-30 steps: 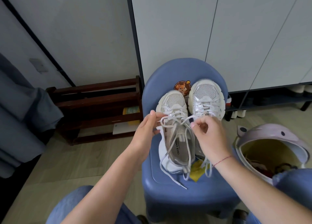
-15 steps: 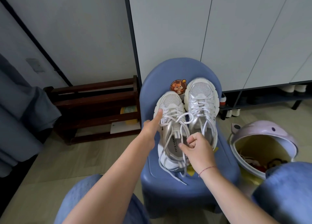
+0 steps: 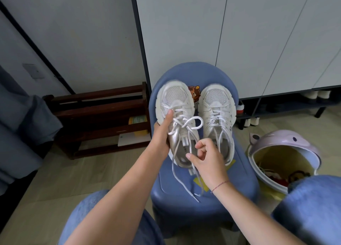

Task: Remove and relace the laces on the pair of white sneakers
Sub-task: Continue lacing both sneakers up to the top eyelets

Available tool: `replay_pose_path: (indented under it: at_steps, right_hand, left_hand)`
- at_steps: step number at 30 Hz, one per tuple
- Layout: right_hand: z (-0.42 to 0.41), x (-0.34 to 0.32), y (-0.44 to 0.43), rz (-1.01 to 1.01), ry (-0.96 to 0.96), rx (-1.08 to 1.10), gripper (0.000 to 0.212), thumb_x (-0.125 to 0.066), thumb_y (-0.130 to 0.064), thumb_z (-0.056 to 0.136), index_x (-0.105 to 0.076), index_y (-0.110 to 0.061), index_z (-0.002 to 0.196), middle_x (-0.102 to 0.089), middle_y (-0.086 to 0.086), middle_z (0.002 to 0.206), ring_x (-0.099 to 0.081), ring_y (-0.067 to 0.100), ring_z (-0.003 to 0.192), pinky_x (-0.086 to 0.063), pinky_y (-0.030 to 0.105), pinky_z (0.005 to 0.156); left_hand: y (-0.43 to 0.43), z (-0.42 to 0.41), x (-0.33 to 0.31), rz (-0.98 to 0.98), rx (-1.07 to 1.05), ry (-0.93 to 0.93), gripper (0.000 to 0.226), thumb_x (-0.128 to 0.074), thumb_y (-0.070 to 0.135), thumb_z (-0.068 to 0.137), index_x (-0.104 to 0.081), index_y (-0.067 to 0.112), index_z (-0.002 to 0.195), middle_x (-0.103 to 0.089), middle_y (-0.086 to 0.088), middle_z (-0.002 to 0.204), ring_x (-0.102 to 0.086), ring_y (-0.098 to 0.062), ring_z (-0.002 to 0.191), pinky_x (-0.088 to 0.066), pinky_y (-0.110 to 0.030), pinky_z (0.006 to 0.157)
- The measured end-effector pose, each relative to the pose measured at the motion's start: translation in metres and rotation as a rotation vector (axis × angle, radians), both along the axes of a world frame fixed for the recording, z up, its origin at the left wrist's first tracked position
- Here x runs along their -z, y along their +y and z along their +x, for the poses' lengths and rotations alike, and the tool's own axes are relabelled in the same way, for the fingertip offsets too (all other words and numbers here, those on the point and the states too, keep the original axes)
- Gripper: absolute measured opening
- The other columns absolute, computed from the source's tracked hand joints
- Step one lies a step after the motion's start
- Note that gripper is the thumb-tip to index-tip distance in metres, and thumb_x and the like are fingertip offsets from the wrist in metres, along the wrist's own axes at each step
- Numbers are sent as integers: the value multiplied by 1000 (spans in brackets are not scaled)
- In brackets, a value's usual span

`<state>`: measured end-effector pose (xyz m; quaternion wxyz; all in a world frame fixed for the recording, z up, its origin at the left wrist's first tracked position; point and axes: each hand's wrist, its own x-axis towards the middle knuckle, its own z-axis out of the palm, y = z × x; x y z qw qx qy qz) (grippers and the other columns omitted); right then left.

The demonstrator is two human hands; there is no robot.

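Item: pair of white sneakers, toes pointing away from the person, on the seat of a small blue chair (image 3: 184,209). The left sneaker (image 3: 175,98) is tipped up off the seat in the person's grasp; the right sneaker (image 3: 215,100) lies flat just beside it, fully laced. Handling, by judgement: light, with a thick springy sole, soft mesh upper and pliant heel, so it is best held by the sole edge or midfoot, not the collapsing tongue. The laces (image 3: 193,122) are flat, limp and soft, likely to snag at the eyelets; they are best taken near the tips or close to the eyelet being cleared. One loose loop stands over the tongue, and free ends trail down onto the seat. Left hand (image 3: 162,134): wrapped round the outer side and sole of the left sneaker, index finger straight along the upper beside the lacing. Right hand (image 3: 208,158): narrow, fingers curled, thumb and forefinger apparently pinching a lace strand over the shoe's opening. Nearby: an open pink bin (image 3: 276,143) and a dark wooden rack (image 3: 96,111).
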<state>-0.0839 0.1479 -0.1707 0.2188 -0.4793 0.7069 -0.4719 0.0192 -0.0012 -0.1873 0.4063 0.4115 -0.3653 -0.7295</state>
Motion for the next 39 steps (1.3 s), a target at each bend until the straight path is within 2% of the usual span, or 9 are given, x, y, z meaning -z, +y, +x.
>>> replay_pose_path:
  at_steps: [3,6,9,14,18,22,26,33,39]
  right_hand:
    - [4,4,-9,-24,28,36,22,-73,-19,81,-60,-19,99,-50,-4,67,-49,10,64,-44,24,67]
    - [9,8,-14,41,62,57,23,-69,-24,85,-67,-15,105,-59,1,74,-57,19,73,-48,33,71]
    - [12,7,-20,44,-2,106,14,-67,-23,86,-71,-13,96,-59,-7,68,-57,16,71,-47,28,69]
    - [23,8,-21,26,-63,48,13,-64,-19,88,-62,-20,75,-55,-10,62,-51,10,62,-46,29,63]
    - [22,10,-16,-15,-130,17,13,-59,-18,91,-58,-20,78,-58,-8,68,-53,9,66,-46,24,64]
    - [21,9,-13,-26,-148,-9,13,-56,-19,93,-59,-17,81,-60,-6,71,-54,6,68,-45,16,64]
    - [17,8,-1,-8,-157,-40,14,-58,-15,91,-59,-12,78,-56,-7,66,-50,1,62,-41,10,60]
    - [-13,1,32,316,-244,-238,17,-60,-12,90,-58,-10,73,-56,-5,60,-47,-3,50,-39,10,52]
    - [-19,7,43,633,5,-515,23,-66,-11,85,-59,-23,66,-60,-7,70,-56,5,70,-42,11,65]
  left_hand:
    - [-7,4,-5,-37,-24,50,122,-87,65,55,-32,9,149,-61,-17,133,-66,-30,113,-52,-53,98]
    - [-5,-1,0,56,-60,-42,144,-90,68,37,-22,17,152,-59,-12,135,-67,-27,111,-54,-49,97]
    - [-14,-7,6,65,-66,-59,145,-90,66,39,-15,20,154,-55,-11,140,-63,-28,116,-51,-50,100]
    - [-22,-11,9,64,-14,3,132,-97,56,42,-33,15,150,-64,-13,130,-69,-30,107,-55,-51,93]
    - [-24,-17,5,33,18,64,124,-97,52,46,-38,4,145,-66,-16,126,-70,-30,105,-58,-49,90]
    - [-26,-21,3,27,-39,-27,119,-95,51,48,-32,11,141,-62,-11,127,-68,-27,108,-54,-48,97]
    - [-30,-20,3,52,17,-46,136,-96,60,34,-36,14,146,-68,-7,123,-71,-26,103,-56,-48,92]
    - [-30,-20,2,74,27,-32,133,-96,59,36,-39,13,146,-69,-8,122,-73,-25,98,-59,-47,87]
    - [-36,-21,6,84,20,-100,140,-92,69,29,-40,14,147,-68,-8,123,-72,-27,100,-58,-49,87]
